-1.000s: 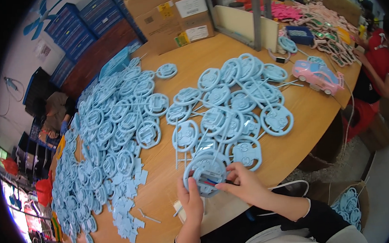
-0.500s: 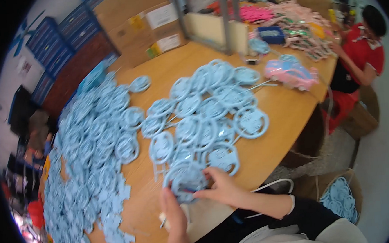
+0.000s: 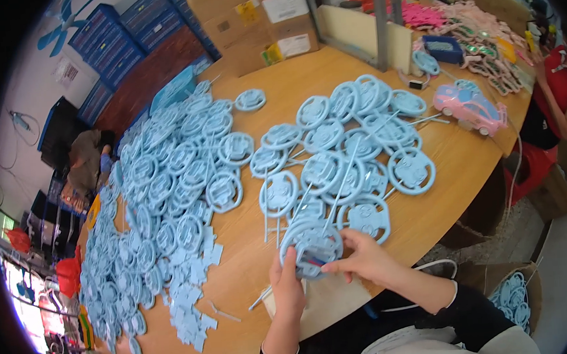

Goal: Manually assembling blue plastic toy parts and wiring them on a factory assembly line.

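Note:
Near the table's front edge I hold a light blue toy steering wheel (image 3: 308,231) between both hands. My left hand (image 3: 287,283) grips its left rim, with the thumb up along the side. My right hand (image 3: 363,258) is closed at its right and lower side, thumb and fingers bent in over the wheel. A small dark and reddish part shows at the right fingertips; its kind is unclear. Just beyond lies a cluster of similar blue wheels (image 3: 412,170), several with thin rods sticking out. Below the hands a pale flat board (image 3: 331,300) rests at the edge.
A large heap of blue wheels and flat pieces (image 3: 149,232) covers the left table. A cardboard box (image 3: 247,35) stands at the back. To the right are a pink and blue toy car (image 3: 469,108), a person in red (image 3: 566,88) and a box of blue parts (image 3: 512,299).
The whole view has swung, so the table and heaps sit farther right in the picture. Both hands stay on the same steering wheel, with little visible change in grip.

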`<state>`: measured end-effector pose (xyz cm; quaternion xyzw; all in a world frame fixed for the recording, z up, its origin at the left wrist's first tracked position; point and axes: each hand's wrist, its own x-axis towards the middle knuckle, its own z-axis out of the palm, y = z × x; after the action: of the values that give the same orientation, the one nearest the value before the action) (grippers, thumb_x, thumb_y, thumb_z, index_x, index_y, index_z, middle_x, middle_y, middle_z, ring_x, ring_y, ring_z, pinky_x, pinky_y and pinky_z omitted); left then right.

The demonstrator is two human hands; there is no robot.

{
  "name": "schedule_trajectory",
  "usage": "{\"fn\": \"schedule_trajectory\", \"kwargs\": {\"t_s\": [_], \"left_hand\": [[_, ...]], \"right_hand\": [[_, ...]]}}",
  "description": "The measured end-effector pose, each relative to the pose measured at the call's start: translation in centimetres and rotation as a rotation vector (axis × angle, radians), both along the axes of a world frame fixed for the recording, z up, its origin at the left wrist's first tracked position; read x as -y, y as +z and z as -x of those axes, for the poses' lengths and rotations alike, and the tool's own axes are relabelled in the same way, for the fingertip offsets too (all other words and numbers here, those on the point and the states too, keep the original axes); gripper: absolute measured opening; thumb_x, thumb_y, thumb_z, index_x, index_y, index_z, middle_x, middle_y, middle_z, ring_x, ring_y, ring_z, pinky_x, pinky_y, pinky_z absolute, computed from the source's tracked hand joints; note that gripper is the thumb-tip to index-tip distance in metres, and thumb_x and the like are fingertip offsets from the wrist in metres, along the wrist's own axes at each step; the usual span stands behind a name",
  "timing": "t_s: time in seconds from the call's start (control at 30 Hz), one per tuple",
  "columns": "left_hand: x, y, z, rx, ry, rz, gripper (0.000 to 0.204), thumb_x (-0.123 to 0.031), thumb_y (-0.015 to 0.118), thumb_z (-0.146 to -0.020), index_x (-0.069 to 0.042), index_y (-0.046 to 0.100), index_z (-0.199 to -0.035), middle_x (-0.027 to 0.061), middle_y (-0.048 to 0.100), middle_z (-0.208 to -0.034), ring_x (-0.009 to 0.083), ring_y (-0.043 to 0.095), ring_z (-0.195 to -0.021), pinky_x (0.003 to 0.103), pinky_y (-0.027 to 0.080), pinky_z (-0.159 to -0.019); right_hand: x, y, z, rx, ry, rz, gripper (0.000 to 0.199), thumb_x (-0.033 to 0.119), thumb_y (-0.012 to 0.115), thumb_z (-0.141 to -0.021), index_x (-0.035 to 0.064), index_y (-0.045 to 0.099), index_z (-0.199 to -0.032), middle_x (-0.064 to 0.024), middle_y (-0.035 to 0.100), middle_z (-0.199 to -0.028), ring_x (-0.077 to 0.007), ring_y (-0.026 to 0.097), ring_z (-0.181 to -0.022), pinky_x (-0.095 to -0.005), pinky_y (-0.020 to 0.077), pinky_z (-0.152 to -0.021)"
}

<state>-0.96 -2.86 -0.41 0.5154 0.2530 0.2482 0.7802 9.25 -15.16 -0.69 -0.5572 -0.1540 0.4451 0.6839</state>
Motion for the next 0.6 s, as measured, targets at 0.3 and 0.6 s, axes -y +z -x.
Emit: {"fn": "schedule_trajectory", "kwargs": {"t_s": [0.3,0.6], "left_hand": [[-0.7,-1.5,3.0,-0.082,-0.060,-0.331,0.045,0.003,0.050,-0.073,-0.003,0.048,-0.117,0.0169,0.055,-0.107,0.0299,0.055,-0.094,0.036,0.046,-0.076],[-0.1,-0.3,2.7,-0.323,-0.026,-0.888,0.055,0.009,0.043,-0.069,-0.004,0.044,-0.122,0.0194,0.053,-0.110,0.0290,0.054,-0.099,0.036,0.044,-0.079]], "right_hand": [[-0.2,-0.2,1.7,-0.247,0.035,-0.118,0.031,0.003,0.069,-0.067,-0.0017,0.056,-0.095,-0.0114,0.063,-0.071,-0.0123,0.056,-0.048,-0.0192,0.0427,-0.039],[-0.8,-1.9,1.7,-0.324,0.031,-0.132,0.027,0.001,0.071,-0.063,0.0015,0.057,-0.087,-0.0046,0.056,-0.057,-0.0088,0.047,-0.039,-0.0205,0.0323,-0.033]]}}
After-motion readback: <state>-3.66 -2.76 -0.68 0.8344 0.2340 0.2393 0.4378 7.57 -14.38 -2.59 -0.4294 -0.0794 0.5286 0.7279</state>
